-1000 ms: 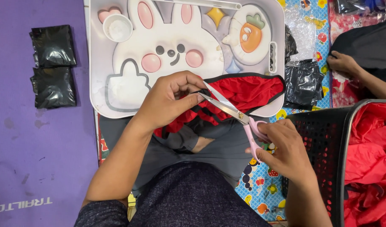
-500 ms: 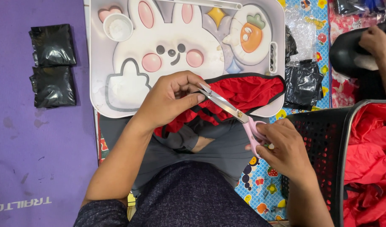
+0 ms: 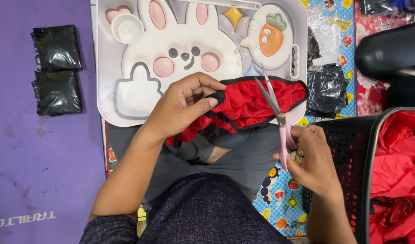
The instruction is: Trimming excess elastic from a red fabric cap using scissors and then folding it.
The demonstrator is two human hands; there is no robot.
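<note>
Seen from above, a seated person's left hand (image 3: 182, 107) pinches the black-trimmed edge of a red garment (image 3: 257, 101) between thumb and fingers, the cloth spread across the near edge of a white lap tray (image 3: 109, 97) printed with a rabbit face and a carrot. The right hand (image 3: 312, 159) is closed around the pink handles of a pair of scissors (image 3: 276, 114), whose steel blades lie together and point up and away over the red cloth, apart from the left hand's pinch. A small white cup (image 3: 126, 29) sits in the tray's far left corner. Two folded black plastic packets (image 3: 57, 70) lie on a purple mat (image 3: 31, 162) to the person's left, well apart from the tray. To the right, crumpled black and clear plastic bags (image 3: 326, 88) rest on a cartoon-patterned cloth (image 3: 279, 199) beside the tray, and a black perforated basket (image 3: 352, 149) holding more red fabric (image 3: 399, 171) stands just beside the right hand.
</note>
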